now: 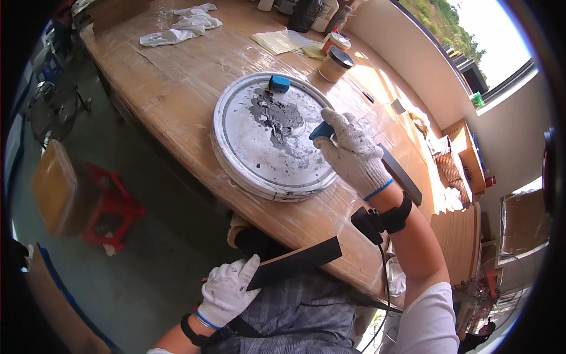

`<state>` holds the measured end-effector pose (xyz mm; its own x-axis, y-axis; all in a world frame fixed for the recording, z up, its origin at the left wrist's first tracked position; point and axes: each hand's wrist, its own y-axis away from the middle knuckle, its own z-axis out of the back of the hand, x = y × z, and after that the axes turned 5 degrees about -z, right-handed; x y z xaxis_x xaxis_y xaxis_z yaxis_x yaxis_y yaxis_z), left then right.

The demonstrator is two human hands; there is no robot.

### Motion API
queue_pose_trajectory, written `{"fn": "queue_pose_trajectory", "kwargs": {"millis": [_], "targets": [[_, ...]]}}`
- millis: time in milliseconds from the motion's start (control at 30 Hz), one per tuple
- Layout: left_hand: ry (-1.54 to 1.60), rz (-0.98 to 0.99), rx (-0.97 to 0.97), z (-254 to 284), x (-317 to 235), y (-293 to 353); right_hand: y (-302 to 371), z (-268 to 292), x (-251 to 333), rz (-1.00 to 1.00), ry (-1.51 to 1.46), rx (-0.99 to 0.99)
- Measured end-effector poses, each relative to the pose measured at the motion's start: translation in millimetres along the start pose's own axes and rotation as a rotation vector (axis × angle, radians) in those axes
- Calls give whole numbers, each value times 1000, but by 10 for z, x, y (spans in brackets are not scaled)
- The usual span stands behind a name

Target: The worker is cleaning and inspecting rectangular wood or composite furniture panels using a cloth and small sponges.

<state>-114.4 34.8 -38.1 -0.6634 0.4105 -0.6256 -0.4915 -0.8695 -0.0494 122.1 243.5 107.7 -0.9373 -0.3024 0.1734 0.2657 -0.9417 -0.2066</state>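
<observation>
one black strip (299,263) (left hand (229,293))

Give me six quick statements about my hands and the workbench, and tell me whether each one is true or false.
1. Your left hand holds a flat black strip. True.
2. Your right hand holds a small blue piece. True.
3. Both hands are bare. False: both wear white gloves.
4. A blue block lies on the round white disc. True.
5. The disc's top is spotless. False: gray paste is smeared on it.
6. A red stool stands on the table. False: the red stool stands on the floor, left of the table.
</observation>
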Motion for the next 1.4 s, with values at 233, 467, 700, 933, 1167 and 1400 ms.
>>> {"fn": "queue_pose_trajectory", "kwargs": {"millis": [233, 467, 700, 933, 1167, 1400], "targets": [[46, -44, 4, -37, 73, -11, -416, -264, -119, 92, -27, 62], [65, -38, 18, -40, 97, -25, -505, -342, -82, 175, 6, 89], [78, -32, 28, -41, 95, -23, -536, -318, -1, 227, 92, 146], [44, -69, 7, -89, 127, -7, -554, -382, -75, 301, 81, 53], [55, -52, 13, -62, 119, -27, -550, -374, -51, 236, 52, 76], [55, -69, 21, -81, 123, -22, -536, -374, -87, 232, 0, 87]]}}
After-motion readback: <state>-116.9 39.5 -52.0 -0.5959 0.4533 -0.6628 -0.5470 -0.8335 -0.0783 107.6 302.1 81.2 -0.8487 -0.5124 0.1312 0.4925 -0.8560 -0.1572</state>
